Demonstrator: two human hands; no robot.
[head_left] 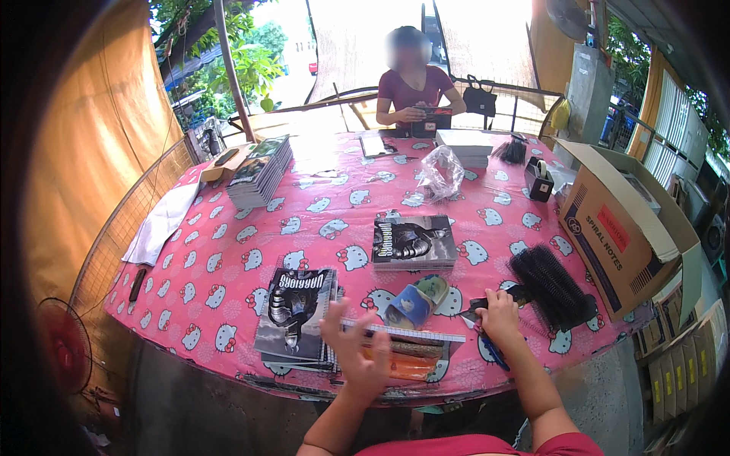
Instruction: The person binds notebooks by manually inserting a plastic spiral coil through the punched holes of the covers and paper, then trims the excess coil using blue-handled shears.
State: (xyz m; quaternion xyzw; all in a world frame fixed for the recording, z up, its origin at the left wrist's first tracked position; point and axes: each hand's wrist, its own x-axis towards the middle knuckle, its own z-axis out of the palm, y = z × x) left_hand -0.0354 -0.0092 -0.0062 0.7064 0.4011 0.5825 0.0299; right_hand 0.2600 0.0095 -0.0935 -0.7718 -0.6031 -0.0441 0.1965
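Note:
My left hand (pixel 356 356) is raised with its fingers spread, holding nothing, beside a stack of grey-covered notebooks (pixel 293 315) at the table's near side. My right hand (pixel 500 318) has its fingers curled down over a dark tool (pixel 477 305), whose kind I cannot make out. Just right of that hand lies a bundle of black spiral binding coils (pixel 551 289). A narrow white strip (pixel 426 335) runs between the two hands, above an orange item (pixel 403 368). Behind the strip sits a blue and yellowish rounded object (pixel 418 302). A blue-handled item (pixel 494 351) lies by my right wrist.
A second notebook stack (pixel 413 243) stands mid-table, another (pixel 261 171) at far left. An open cardboard box (pixel 620 228) borders the right side. Beyond are a tape dispenser (pixel 539 182), clear plastic (pixel 441 175) and white stacked paper (pixel 463 148). Across the table, a person (pixel 417 91) handles a dark item.

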